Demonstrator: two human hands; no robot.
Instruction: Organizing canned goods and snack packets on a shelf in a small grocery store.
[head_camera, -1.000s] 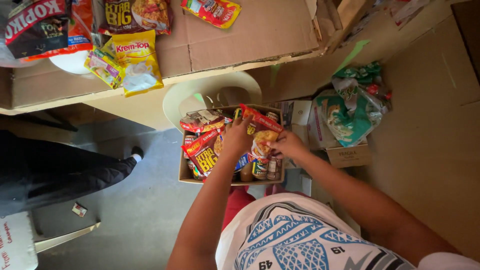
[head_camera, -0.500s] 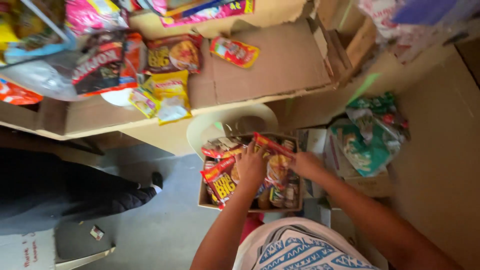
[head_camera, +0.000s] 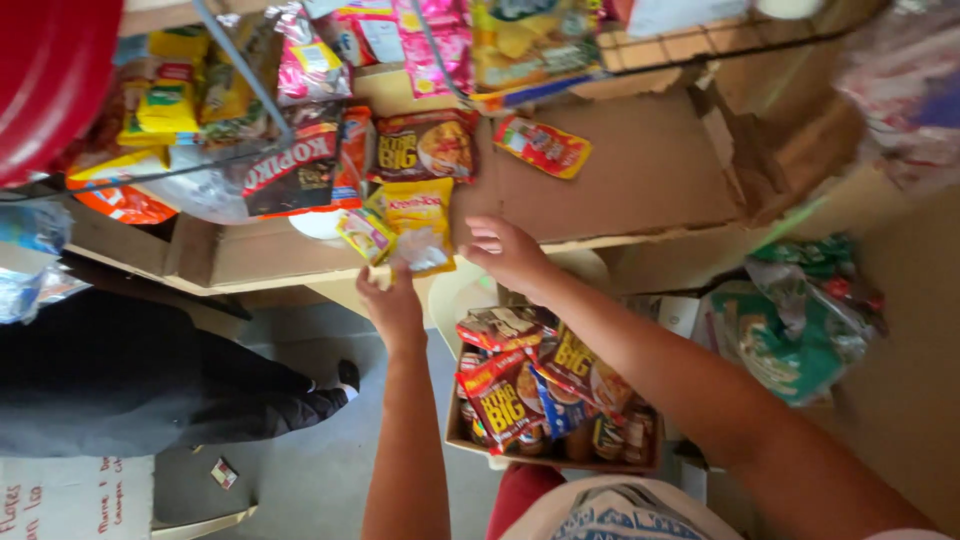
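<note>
At twelve o'clock from the snack box (head_camera: 470, 435), a yellow packet (head_camera: 418, 222) is seen lying on the cardboard shelf (head_camera: 640, 180). Its lower edge is touched by the left hand (head_camera: 392, 303), though a closed grip cannot be confirmed; the right hand (head_camera: 508, 252) is held open, fingers apart, just at three o'clock of it. The packet is judged light, soft and crinkly, best pinched at a sealed edge.

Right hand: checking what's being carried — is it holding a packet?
No, the right hand is open and empty above the cardboard shelf.
</note>
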